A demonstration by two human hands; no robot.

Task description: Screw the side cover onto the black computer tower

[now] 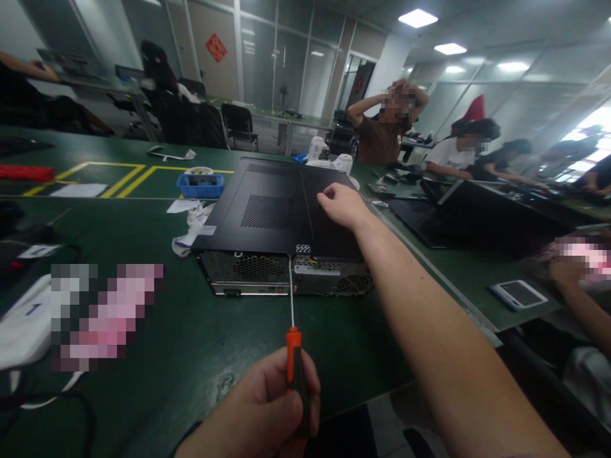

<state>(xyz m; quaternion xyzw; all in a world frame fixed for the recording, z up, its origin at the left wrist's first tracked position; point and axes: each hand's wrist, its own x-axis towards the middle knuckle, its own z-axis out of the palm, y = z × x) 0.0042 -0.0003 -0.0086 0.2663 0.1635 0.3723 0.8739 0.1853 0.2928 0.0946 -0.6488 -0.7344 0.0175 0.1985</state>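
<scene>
A black computer case [281,207] lies flat on the green table, its rear panel with vents and ports facing me. My left hand [267,401] is wrapped round the orange and black handle of a screwdriver [294,356]. The thin shaft points away from me, and its tip meets the top edge of the rear panel near a small patterned label [303,249]. My right hand [342,207] rests on the right part of the case's top cover, fingers curled in. Whatever those fingers may hold is hidden.
Left of the case are crumpled white paper [191,229] and a blue tray [200,184] with tape in it. White devices [317,149] stand behind it. A dark open case [515,210] and a small screen device [518,294] lie right. Other people sit around; someone's hand is at far right.
</scene>
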